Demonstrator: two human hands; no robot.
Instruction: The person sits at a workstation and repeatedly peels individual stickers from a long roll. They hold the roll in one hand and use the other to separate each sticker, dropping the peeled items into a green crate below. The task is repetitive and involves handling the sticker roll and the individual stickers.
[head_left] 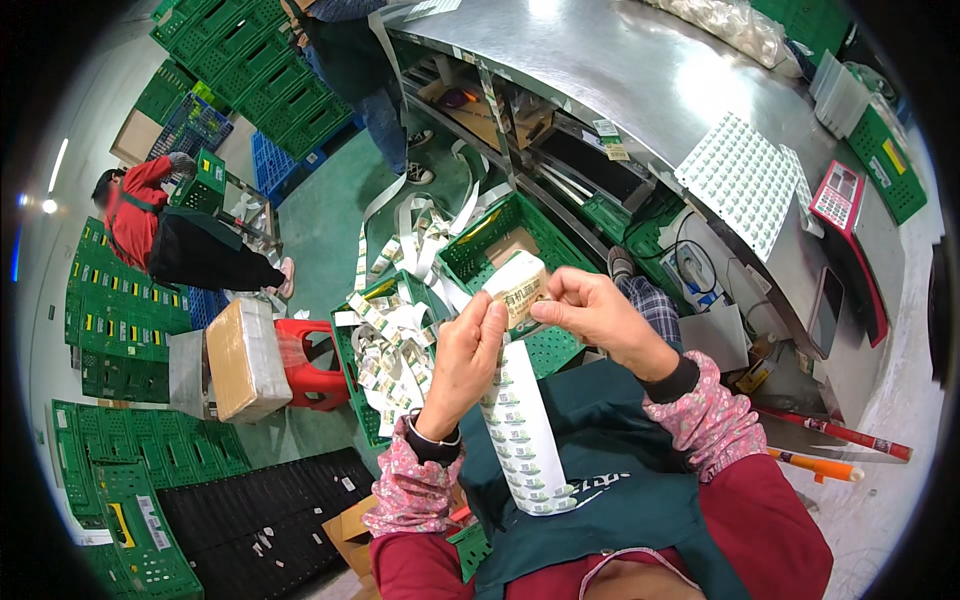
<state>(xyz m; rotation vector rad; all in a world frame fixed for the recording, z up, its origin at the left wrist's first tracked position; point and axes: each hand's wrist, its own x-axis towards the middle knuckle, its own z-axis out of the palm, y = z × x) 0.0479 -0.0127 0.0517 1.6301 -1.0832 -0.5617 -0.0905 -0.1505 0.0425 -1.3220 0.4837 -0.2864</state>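
Between my two hands is a beige-and-white printed label (522,292), folded or stacked; its exact build I cannot make out. My left hand (462,358) is closed on its left side, with the thumb up. At its right edge my right hand (605,315) pinches it between thumb and fingers. Below the left hand hangs a long white sheet of small green-printed stickers (522,435), its lower end over my dark green apron (610,430). Just past my hands stands a green crate (475,250) with a brown piece of cardboard inside.
Tangled white-and-beige label strips (395,345) overflow another crate on the left. A steel table (600,60) at the upper right bears a sticker sheet (742,180) and a red calculator (838,195). A red stool (310,365) stands left beside a carton (245,360). Two other people work farther off.
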